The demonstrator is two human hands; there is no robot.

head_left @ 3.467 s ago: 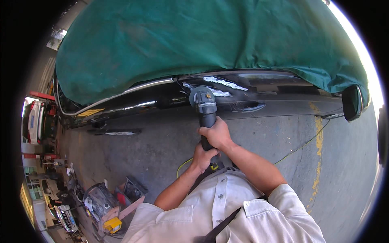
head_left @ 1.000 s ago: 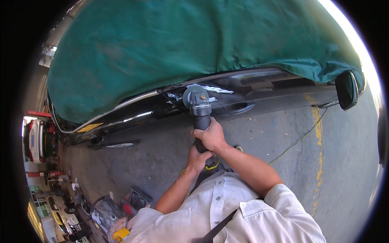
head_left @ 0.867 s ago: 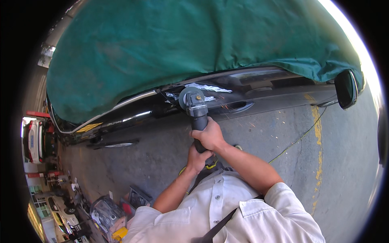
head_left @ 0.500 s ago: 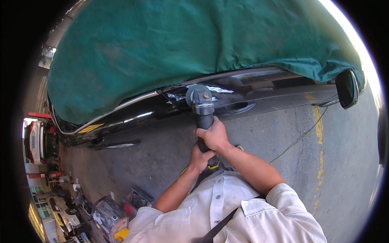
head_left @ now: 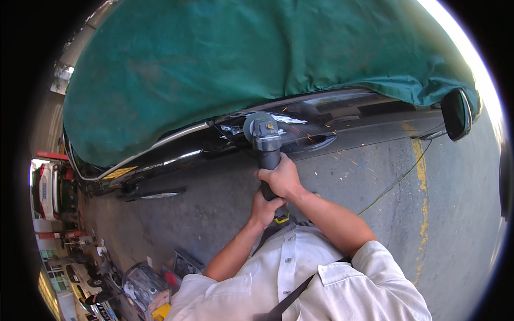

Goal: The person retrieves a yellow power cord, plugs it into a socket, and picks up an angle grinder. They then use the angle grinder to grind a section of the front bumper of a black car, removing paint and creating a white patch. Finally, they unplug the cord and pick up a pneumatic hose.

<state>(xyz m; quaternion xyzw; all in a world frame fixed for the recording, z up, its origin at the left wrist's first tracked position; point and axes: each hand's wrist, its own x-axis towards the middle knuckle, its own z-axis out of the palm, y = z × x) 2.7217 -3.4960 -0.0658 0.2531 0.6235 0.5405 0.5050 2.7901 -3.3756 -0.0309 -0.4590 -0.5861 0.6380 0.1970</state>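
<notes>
Both my hands are closed round an angle grinder (head_left: 269, 140). My right hand (head_left: 282, 177) wraps the body just behind the grinder's head. Closer to me, my left hand (head_left: 264, 208) grips the rear part. The grinder's disc (head_left: 249, 127) is against or very close to the side of a black car (head_left: 206, 152); exact contact is hidden by the head. Around the disc, bare silvery patches (head_left: 289, 119) show in the dark paint. Orange sparks (head_left: 334, 132) fly off to the right, past a door handle (head_left: 316, 144).
A green cover (head_left: 214, 53) drapes over the car's upper part. The car's side mirror (head_left: 456, 115) juts out at right. A thin yellow-green cord (head_left: 396, 184) runs across the grey floor (head_left: 353, 176). Loose parts and a clear-topped bin (head_left: 143, 283) stand at lower left.
Sparks now spray to the right from the disc, where almost none showed before. The grinder head has shifted very slightly left. Both hands keep their grip. A dark figure now shows at the lower left.
</notes>
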